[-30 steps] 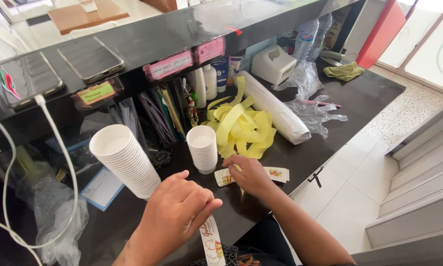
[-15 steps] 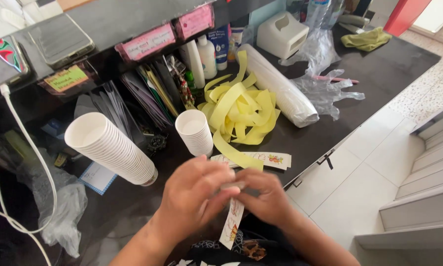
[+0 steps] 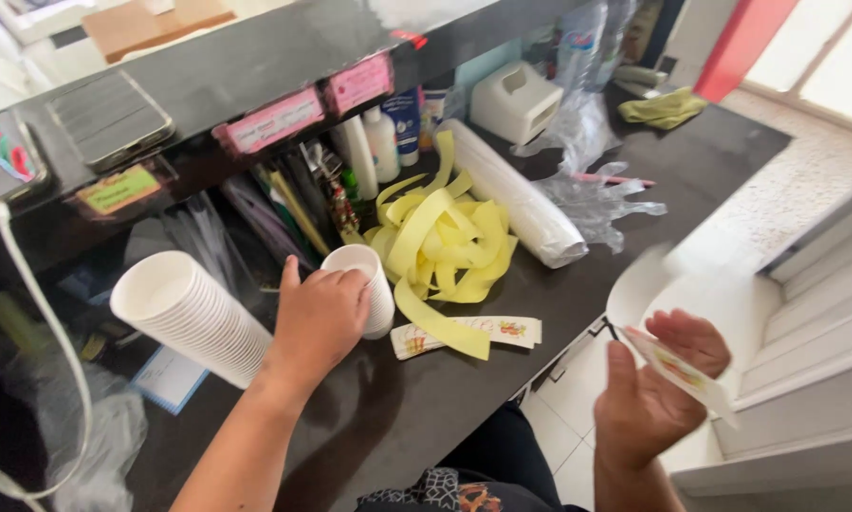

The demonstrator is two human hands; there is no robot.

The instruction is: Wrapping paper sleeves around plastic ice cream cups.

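Left hand now gripping cup, sticker in right hand

a dark glossy counter bears yellow paper strips right of the left hand, a lying stack of white cups left of it.

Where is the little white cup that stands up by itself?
In the head view, the white cup stands on the dark counter left of centre, gripped by the left hand, between the lying cup stack and the yellow strips.
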